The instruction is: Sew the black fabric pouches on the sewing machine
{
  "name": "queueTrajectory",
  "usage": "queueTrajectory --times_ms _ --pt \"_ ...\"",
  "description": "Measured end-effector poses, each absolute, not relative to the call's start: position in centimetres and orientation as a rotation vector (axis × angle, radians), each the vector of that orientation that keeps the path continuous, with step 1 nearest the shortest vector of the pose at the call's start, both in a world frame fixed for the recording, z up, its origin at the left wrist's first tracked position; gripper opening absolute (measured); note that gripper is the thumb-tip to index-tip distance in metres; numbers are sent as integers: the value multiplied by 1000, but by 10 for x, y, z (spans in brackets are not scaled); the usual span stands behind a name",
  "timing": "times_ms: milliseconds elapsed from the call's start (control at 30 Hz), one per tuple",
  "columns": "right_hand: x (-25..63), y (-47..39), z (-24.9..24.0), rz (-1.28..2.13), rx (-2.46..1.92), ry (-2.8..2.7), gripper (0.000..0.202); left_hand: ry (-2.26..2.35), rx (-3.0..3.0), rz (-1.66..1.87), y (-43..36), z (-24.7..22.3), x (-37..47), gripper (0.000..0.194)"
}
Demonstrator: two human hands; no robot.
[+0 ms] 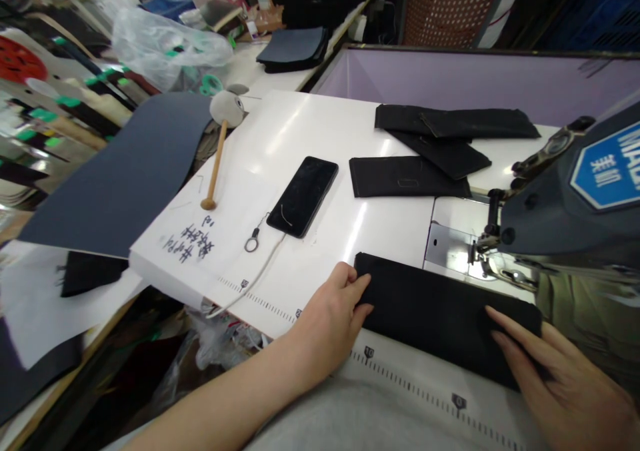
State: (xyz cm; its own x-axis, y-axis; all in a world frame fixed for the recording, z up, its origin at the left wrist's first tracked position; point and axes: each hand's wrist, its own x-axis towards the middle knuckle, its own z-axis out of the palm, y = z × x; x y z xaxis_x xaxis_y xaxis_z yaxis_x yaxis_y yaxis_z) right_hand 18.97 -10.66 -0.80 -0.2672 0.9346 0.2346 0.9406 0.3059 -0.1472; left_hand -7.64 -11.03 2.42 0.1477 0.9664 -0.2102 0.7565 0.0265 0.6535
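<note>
A flat black fabric panel (435, 304), long and rectangular, lies along the front of the white sewing table in the head view. My left hand (335, 318) pinches its left end between thumb and fingers. At the other end, my right hand (560, 378) grips the panel, thumb and fingers against its dark surface. Just behind the panel is the needle and presser foot area (483, 254) of a sewing machine (565, 198); the panel lies in front of it, apart from the needle. Several similar black pieces (410, 176) are piled farther back, near the machine.
A black phone (303, 196) with a white cable and ring strap lies left of centre. Behind it is a wooden-handled mallet (217, 151). A ruler scale (410, 384) runs along the table's front edge. Thread spools (85, 118) and a grey sheet (125, 171) are at left.
</note>
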Motion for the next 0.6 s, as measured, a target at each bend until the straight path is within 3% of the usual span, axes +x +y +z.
queueTrajectory --times_ms 600 --pt "193 -108 -11 52 -1752 -2245 47 1644 1778 487 -114 21 -79 32"
